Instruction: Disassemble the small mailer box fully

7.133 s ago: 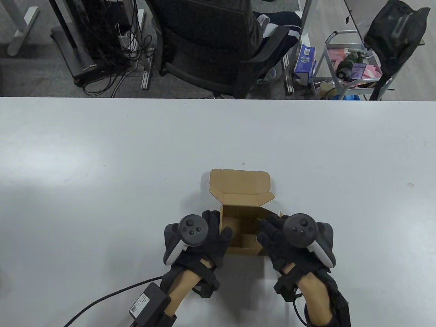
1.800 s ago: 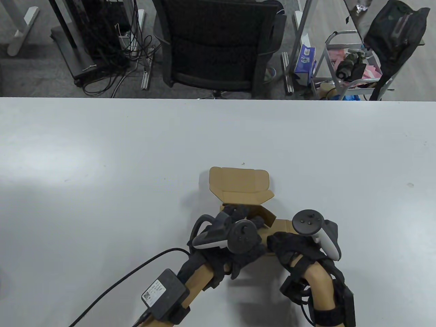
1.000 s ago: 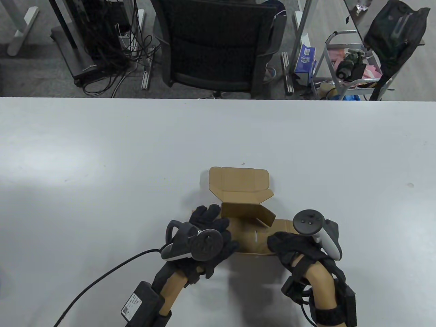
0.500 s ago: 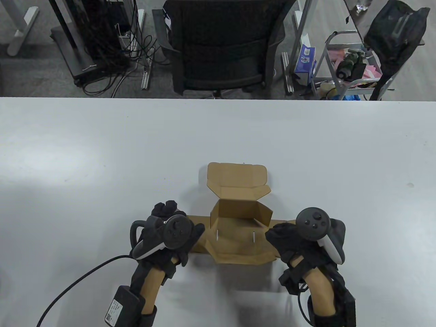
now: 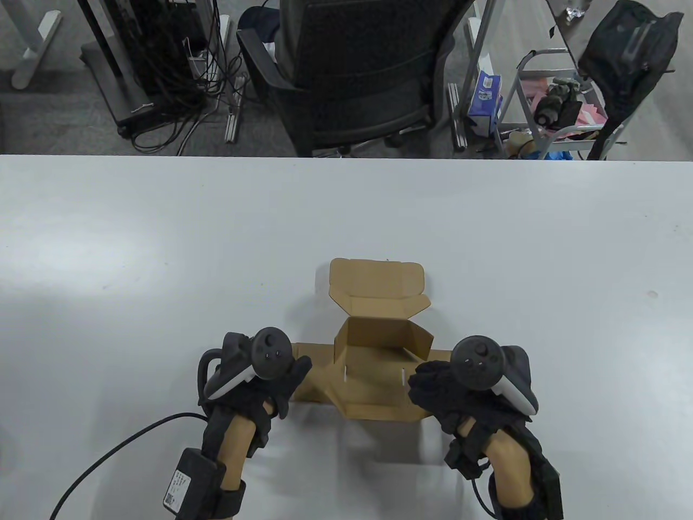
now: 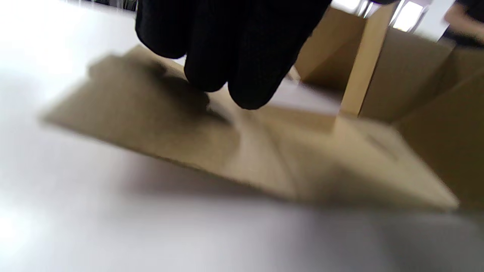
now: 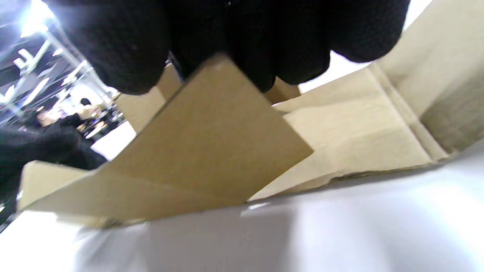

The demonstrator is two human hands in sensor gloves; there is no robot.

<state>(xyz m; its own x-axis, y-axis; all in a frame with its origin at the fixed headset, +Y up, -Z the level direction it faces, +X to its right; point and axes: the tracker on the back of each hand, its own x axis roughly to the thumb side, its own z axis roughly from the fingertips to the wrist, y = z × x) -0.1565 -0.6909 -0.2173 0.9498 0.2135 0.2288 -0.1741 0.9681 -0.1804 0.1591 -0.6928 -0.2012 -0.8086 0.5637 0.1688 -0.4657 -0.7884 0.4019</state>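
The brown small mailer box (image 5: 379,379) lies partly unfolded near the table's front edge. Its lid (image 5: 377,281) stands open at the back, and the back wall and two inner tabs still stand upright. The left side flap (image 5: 316,376) lies spread out flat on the table. My left hand (image 5: 270,379) rests over its outer end, and in the blurred left wrist view the fingertips (image 6: 242,83) sit at the flap (image 6: 245,158) surface. My right hand (image 5: 438,387) grips the right side flap (image 7: 204,151), with the fingers (image 7: 264,45) curled over its edge.
The white table (image 5: 162,244) stretches wide to the left, right and back of the box. A cable (image 5: 108,460) trails from my left wrist to the front left. An office chair (image 5: 357,81) and a cart (image 5: 557,108) stand beyond the far edge.
The box's left side has been folded out flat to the left, and my left hand moved left with it. My right hand shifted slightly left on the right flap.
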